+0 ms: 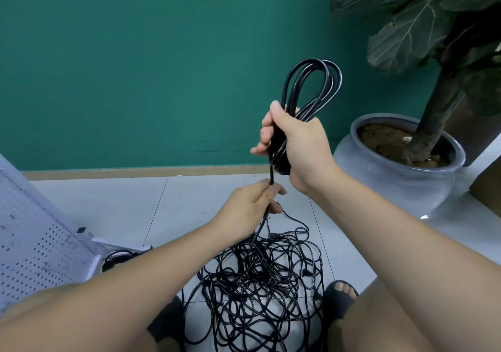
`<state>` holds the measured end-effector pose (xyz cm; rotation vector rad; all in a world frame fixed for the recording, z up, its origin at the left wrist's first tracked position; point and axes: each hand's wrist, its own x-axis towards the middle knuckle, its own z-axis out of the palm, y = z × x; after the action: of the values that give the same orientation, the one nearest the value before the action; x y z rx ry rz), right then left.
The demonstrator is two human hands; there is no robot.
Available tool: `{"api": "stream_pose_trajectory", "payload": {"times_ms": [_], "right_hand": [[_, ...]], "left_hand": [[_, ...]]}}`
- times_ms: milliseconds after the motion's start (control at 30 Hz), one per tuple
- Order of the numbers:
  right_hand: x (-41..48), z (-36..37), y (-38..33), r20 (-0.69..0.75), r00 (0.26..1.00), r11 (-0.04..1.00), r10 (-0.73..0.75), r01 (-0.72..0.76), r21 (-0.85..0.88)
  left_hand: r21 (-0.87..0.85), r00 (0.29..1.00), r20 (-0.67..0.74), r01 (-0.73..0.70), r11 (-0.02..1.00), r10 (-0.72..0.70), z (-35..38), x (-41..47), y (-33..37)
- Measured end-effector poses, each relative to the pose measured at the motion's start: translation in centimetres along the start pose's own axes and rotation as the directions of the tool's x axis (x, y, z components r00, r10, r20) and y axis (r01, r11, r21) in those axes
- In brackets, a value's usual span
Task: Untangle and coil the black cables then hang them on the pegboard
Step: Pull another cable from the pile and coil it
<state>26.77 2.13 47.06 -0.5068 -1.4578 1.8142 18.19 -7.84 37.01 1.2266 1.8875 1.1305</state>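
My right hand [295, 140] grips a coil of black cable [311, 86], held upright in front of the green wall with its loops standing above my fist. One strand runs straight down from the coil into my left hand [254, 202], which pinches it just below. From there the strand drops into a big tangle of black cables [260, 292] lying on the tiled floor between my feet. A white pegboard [35, 243] leans at the left edge, with a small bundle of black cable [119, 256] at its foot.
A large grey pot [401, 178] with a broad-leaved plant stands at the right, close to my right arm. A brown box edge [488, 183] shows at the far right. My sandalled feet [340, 294] flank the tangle. Pale floor tiles lie ahead.
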Motion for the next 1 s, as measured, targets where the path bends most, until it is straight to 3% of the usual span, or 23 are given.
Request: {"api": "stream_pose_trajectory", "payload": {"times_ms": [100, 267, 433, 667, 867, 1000], "right_hand": [[0.0, 0.4, 0.1, -0.086, 0.995, 0.995, -0.044, 0.037, -0.087], [1.0, -0.6, -0.8, -0.237, 0.968, 0.992, -0.082, 0.056, -0.113], [1.4, -1.6, -1.0, -0.287, 0.945, 0.973, -0.159, 0.101, -0.206], [2.1, -3.0, -0.1, -0.163, 0.936, 0.816, -0.311, 0.175, -0.552], [2.2, -3.9, 0.9, -0.033, 0.971, 0.627, -0.237, 0.127, -0.768], [1.6, -3.3, 1.5, 0.085, 0.992, 0.547, -0.089, 0.119, -0.829]], "left_hand": [[0.078, 0.998, 0.057, 0.014, 0.997, -0.019, 1.0, -0.4, 0.1], [0.354, 0.951, 0.258, 0.072, 0.933, -0.172, 2.7, -1.4, -1.6], [0.318, 0.962, 0.248, 0.029, 0.948, -0.113, 2.2, -1.5, -2.0], [0.398, 0.979, 0.191, -0.143, 0.906, 0.071, 0.8, -2.9, 0.2], [0.370, 0.971, 0.111, -0.240, 0.898, 0.214, -1.5, -4.0, 3.1], [0.372, 0.927, -0.026, -0.338, 0.865, 0.373, -4.0, -4.2, 5.2]]}}
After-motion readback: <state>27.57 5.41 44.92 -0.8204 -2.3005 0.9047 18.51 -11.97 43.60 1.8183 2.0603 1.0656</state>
